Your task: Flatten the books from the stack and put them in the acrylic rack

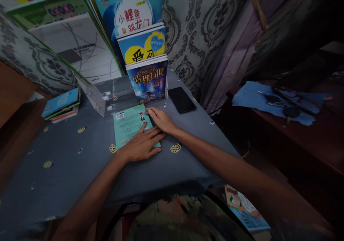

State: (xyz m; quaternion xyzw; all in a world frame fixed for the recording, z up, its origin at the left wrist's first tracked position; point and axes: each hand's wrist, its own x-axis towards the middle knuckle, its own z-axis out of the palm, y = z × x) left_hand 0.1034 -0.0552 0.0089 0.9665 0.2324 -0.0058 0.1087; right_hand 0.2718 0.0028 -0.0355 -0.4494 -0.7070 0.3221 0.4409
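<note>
A single head-worn camera looks forward and steeply down from close above the near edge of the grey-clothed table (pixel 80 169), facing the far patterned wall (pixel 199 29) where upright books (pixel 146 78) stand, with a dark side bench (pixel 295 140) off right.

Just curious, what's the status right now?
Left hand flat on thin teal paperback book. Right hand touching its right edge. Clear plastic book stand just behind.
</note>
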